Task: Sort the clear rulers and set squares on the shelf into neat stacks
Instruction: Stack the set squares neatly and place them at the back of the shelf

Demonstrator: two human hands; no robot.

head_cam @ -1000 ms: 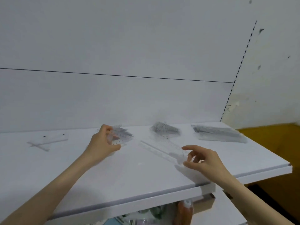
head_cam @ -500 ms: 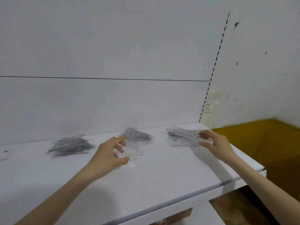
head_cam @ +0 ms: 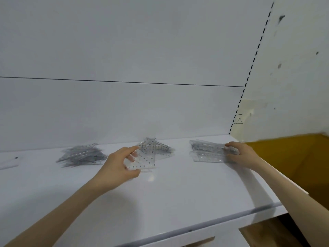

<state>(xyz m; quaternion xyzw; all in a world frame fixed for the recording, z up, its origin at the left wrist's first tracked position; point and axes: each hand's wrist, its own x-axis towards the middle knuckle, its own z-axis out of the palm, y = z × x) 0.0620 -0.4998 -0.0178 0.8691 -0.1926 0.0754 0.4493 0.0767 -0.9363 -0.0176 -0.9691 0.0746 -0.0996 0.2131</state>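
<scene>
– How far along is it?
– Partway – the left hand point(head_cam: 118, 169) is pinching a set square point(head_cam: 145, 160) just before its pile point(head_cam: 160, 148); the right hand point(head_cam: 240, 154) is clasping the ruler stack point(head_cam: 208, 152). A messy heap point(head_cam: 81, 155) left of that pinch is waiting.

White shelf point(head_cam: 160, 198), flat top, back against a white wall panel. On it, left to right: loose heap of clear rulers point(head_cam: 81, 155), pile of set squares point(head_cam: 160, 148), ruler stack point(head_cam: 208, 152) near right end. Another clear piece point(head_cam: 8, 163) at far left edge.

The set square point(head_cam: 145, 160) shows scale digits 0–7; the wall point(head_cam: 293, 86) bears a boxed X point(head_cam: 239, 119).
</scene>
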